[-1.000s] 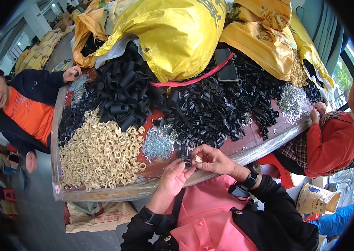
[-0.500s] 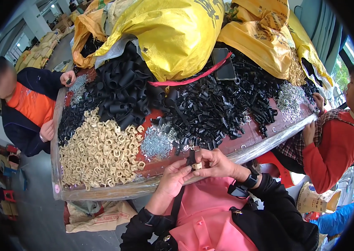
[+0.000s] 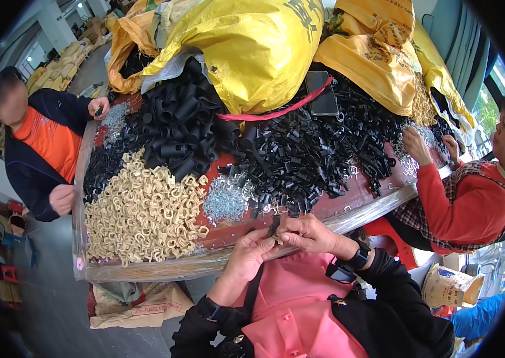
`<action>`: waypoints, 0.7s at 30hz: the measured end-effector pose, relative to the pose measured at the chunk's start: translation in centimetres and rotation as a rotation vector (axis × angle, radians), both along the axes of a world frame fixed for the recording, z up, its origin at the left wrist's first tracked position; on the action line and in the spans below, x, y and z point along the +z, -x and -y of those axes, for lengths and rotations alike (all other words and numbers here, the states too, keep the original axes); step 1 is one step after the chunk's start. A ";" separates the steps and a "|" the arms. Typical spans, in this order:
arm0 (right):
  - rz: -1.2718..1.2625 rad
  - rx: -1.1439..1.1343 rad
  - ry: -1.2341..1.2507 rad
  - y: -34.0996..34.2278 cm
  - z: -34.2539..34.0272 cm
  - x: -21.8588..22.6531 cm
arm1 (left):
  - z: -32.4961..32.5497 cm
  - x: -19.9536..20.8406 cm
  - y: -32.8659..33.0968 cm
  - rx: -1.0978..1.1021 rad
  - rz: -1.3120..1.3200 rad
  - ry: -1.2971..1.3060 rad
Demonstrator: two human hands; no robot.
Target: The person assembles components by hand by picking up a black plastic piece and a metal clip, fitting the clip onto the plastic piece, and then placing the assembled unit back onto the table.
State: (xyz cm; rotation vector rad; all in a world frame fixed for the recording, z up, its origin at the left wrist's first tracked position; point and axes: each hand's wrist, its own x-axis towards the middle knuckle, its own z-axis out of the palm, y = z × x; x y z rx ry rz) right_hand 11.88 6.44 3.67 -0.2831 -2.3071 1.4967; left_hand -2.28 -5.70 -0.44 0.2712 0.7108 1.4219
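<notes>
Close to the table's near edge, my left hand (image 3: 249, 253) and my right hand (image 3: 313, 234) meet, fingertips pinched together. Between them is a small black plastic part (image 3: 274, 224), standing up from the fingers. A beige plastic piece (image 3: 277, 240) shows at its lower end, mostly covered by my fingers. Just beyond my hands lies a heap of small black plastic parts (image 3: 294, 161). To its left are a pile of tiny silvery metal pieces (image 3: 225, 201) and a large pile of beige ring-shaped pieces (image 3: 145, 218).
Black tubes (image 3: 181, 116) are heaped behind the beige pile, below a bulging yellow sack (image 3: 258, 56). A phone (image 3: 324, 98) and a pink ribbon (image 3: 282, 113) lie on the black parts. One co-worker (image 3: 49, 140) sits left, another (image 3: 464, 194) right, by metal hooks (image 3: 407, 161). Plastic film wraps the table edge (image 3: 163, 268).
My right fingers have closed further over the beige piece, hiding more of it. The co-worker on the right has raised a hand over the metal hooks. My view has shifted slightly.
</notes>
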 end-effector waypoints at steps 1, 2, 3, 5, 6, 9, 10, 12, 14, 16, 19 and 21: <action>0.032 -0.036 0.030 0.0 0.2 0.2 | 0.0 0.0 0.0 0.002 0.001 0.000; 0.065 -0.074 0.061 0.0 0.4 0.4 | 0.1 0.1 0.0 0.003 0.004 0.005; 0.067 -0.074 0.062 0.0 0.5 0.7 | 0.1 0.2 0.0 0.005 0.006 0.010; 0.123 -0.116 0.100 0.1 0.7 1.2 | 0.3 0.1 0.1 0.008 0.010 0.017; 0.151 -0.136 0.118 0.2 0.8 1.3 | 0.4 -0.2 0.1 0.016 0.033 0.009; 0.085 -0.158 0.176 0.6 1.2 -0.6 | 0.4 -0.4 0.1 0.028 0.078 -0.010; 0.052 -0.167 0.204 0.6 1.2 -1.0 | 0.4 -0.4 -0.1 0.034 0.074 -0.001; 0.062 -0.173 0.205 0.5 1.1 -0.7 | 0.4 -0.1 -0.2 0.049 0.067 0.018; 0.081 -0.187 0.206 0.5 1.0 -0.1 | 0.3 0.1 0.0 0.028 0.058 0.037; 0.058 -0.183 0.257 0.7 0.9 -1.0 | 0.0 0.4 0.3 -0.019 0.038 0.071; 0.013 -0.167 0.360 1.1 0.7 -1.1 | -0.3 1.0 0.6 0.008 -0.063 0.108; 0.081 -0.135 0.014 0.7 -0.4 -0.3 | -0.3 0.8 1.2 0.023 -0.113 0.128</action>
